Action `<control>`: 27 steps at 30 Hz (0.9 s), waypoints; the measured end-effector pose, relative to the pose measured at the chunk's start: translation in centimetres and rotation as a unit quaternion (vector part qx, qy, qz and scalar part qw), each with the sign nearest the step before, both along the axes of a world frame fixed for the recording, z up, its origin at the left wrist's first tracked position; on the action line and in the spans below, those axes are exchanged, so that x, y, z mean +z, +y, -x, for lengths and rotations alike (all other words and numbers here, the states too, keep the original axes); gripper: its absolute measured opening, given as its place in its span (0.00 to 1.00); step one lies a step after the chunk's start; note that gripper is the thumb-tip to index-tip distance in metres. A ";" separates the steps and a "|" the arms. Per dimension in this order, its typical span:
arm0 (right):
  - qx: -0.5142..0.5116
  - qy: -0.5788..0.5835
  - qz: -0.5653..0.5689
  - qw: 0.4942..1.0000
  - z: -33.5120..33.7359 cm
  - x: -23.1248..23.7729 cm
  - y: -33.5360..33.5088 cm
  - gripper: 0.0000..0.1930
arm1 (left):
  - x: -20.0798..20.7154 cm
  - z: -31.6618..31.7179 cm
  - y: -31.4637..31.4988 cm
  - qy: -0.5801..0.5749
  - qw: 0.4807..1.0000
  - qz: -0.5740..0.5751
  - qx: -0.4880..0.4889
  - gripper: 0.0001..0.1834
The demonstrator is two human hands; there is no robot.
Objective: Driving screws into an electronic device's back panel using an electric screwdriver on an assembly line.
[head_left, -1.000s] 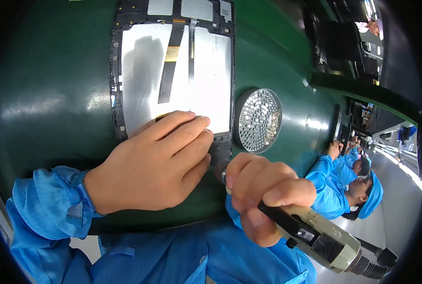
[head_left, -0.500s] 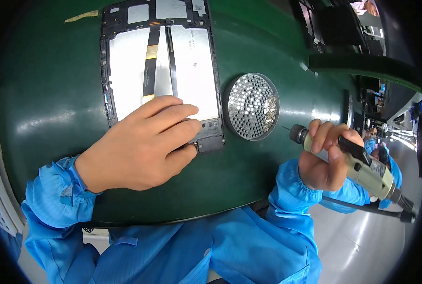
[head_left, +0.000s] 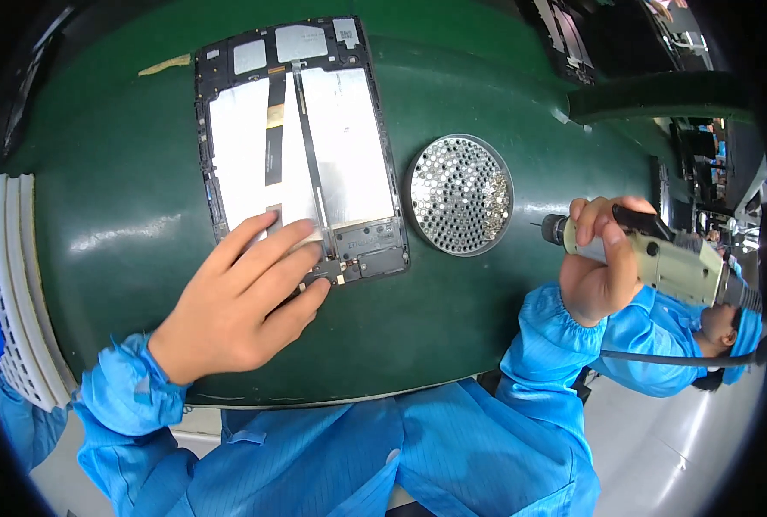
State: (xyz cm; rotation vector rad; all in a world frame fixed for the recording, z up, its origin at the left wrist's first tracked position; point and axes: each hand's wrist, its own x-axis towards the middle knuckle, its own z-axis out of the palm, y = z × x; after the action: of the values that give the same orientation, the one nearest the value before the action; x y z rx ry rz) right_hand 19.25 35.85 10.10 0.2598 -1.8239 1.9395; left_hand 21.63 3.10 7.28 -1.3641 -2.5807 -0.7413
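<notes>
A tablet frame (head_left: 349, 146) with large silver panels, a black housing and dark ribbon cables lies on the green table. My left hand (head_left: 250, 289) rests on its near left corner, fingers stretched and spread, gripping nothing. Raised to the right, my right hand (head_left: 603, 258) is wrapped around a beige electric screwdriver (head_left: 680, 267) with a dark nose. Its thin bit points left, in the air, toward a round tray of screws (head_left: 459, 194). That tray has many holes, with small shiny screws gathered at its right side, and stands close to the tablet's right edge.
A strip of yellowish tape (head_left: 164, 65) lies at the far left of the green table (head_left: 116, 155). White perforated racks (head_left: 21, 302) stand at the left edge. A dark green bar (head_left: 659, 96) crosses at the far right. Another person in blue (head_left: 659, 345) is beyond my right hand.
My left hand has slid toward me and left, off the silver panel onto the near left corner, uncovering the lower black part. The right hand keeps holding the screwdriver, now turned more level.
</notes>
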 end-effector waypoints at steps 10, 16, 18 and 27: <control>-0.030 -0.060 -0.029 0.997 1.2 -0.2 2.7 0.36 | -1.1 8.5 0.4 0.143 0.970 0.094 0.173 0.18; 0.021 -0.107 0.033 0.994 1.6 1.2 3.0 0.38 | -0.4 20.3 -1.4 0.105 0.948 0.172 0.246 0.14; 0.016 -0.125 0.009 0.992 1.7 0.8 3.9 0.34 | -0.3 21.9 0.5 0.132 0.917 0.207 0.316 0.15; -0.082 -0.121 -0.027 0.989 2.0 -0.1 4.1 0.21 | -3.2 26.5 22.7 0.065 0.990 -0.054 0.112 0.22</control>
State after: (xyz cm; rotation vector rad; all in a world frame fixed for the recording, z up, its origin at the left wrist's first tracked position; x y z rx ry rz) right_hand 17.26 39.99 10.04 -0.1108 -1.9826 1.8763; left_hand -4.92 25.84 4.10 -1.0347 -2.4981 -0.7169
